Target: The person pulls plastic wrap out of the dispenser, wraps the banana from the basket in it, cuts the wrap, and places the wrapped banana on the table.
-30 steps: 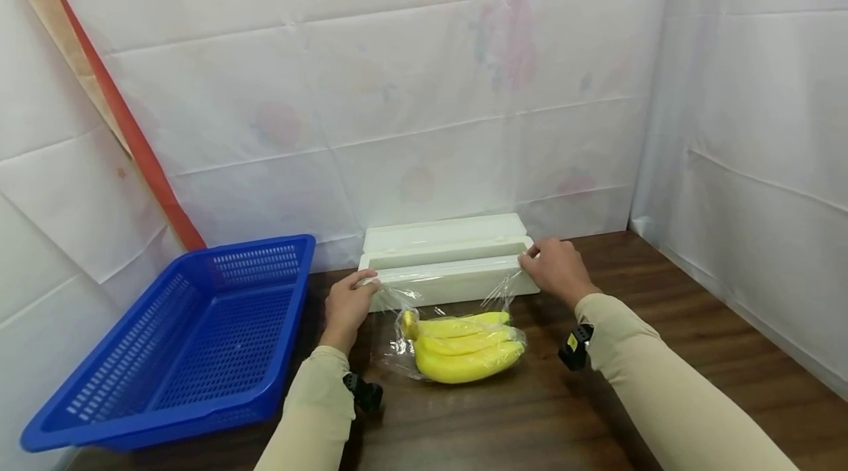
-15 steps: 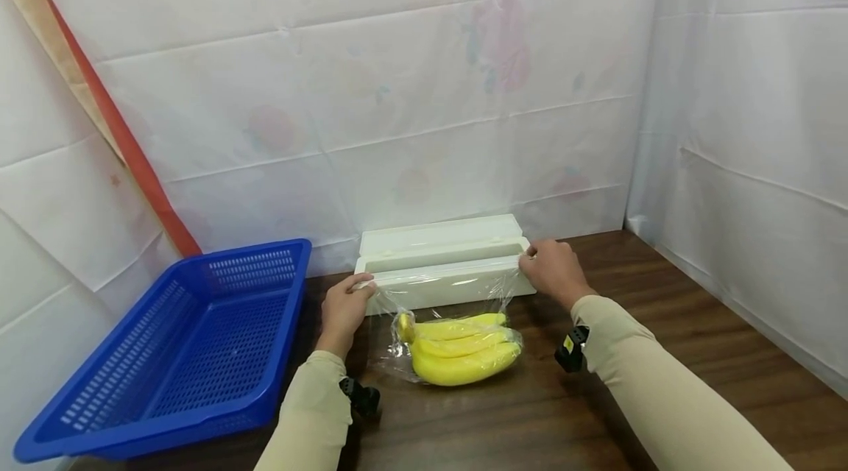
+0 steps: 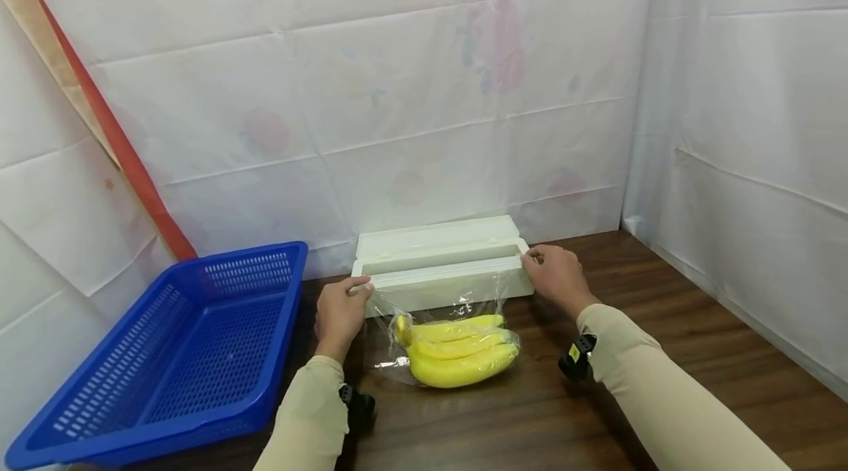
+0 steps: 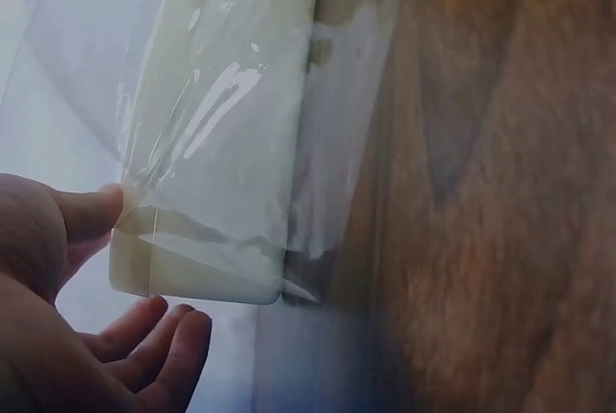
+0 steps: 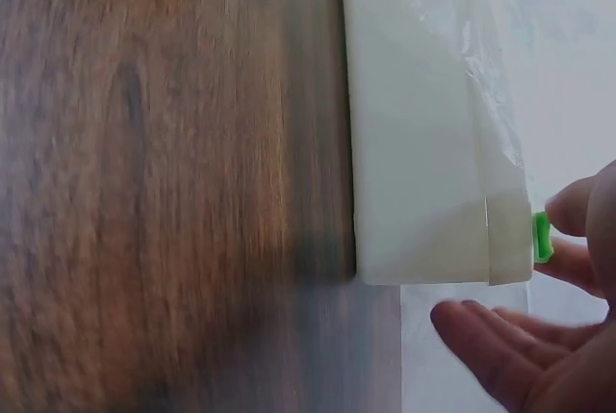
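A bunch of yellow bananas lies on the table under clear plastic wrap. The wrap stretches from the front edge of a long white wrap dispenser box, whose lid is flipped back. At the box's left end, my left hand pinches the wrap between thumb and forefinger; the other fingers are loosely bent in the left wrist view. My right hand is at the opposite end. There, in the right wrist view, its thumb and forefinger pinch a small green slider on the box's edge.
A blue perforated plastic basket stands on the left, close beside my left forearm. Behind the box hangs a white patterned sheet, and another white sheet bounds the right side. The table is dark wood.
The wrap's right side, drawn up at my right fingers earlier, now sits lower and farther left of them. My left hand stays at the box's left end. The view has shifted slightly.
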The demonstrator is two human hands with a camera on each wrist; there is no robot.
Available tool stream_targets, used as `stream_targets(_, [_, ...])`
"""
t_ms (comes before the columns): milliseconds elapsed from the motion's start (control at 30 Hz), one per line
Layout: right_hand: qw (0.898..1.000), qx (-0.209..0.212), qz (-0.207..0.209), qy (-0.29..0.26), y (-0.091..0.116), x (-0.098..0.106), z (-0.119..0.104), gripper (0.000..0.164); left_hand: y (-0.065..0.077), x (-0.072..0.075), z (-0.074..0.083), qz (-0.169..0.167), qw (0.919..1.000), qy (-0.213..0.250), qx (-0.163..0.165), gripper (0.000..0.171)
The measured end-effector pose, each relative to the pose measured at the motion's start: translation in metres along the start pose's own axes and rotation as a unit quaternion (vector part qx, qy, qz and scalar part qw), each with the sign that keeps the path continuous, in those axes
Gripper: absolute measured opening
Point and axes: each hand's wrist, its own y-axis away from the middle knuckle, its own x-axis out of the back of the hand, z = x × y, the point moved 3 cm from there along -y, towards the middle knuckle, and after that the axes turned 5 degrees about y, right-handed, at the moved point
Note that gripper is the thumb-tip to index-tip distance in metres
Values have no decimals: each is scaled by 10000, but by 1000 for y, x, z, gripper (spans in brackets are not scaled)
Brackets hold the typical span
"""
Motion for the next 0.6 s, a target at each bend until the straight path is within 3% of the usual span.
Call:
stream_targets(200, [9990, -398, 185, -85, 10, 1, 1, 46, 1, 0, 0, 312, 9989, -237, -269, 20])
stream_targets(367, [9937, -819, -95, -757, 17, -7, -2, 44, 2, 1, 1, 627, 9957, -294, -618, 14])
stream_targets(467, [9819, -1060, -530, -1475, 20, -17, -6, 44, 3, 1, 2, 691, 9936, -280, -855, 12])
stream_targets(600, [9551, -1507, -913, -2380, 24, -29, -9, 47, 7, 2, 3, 701, 9929, -81, -956, 12])
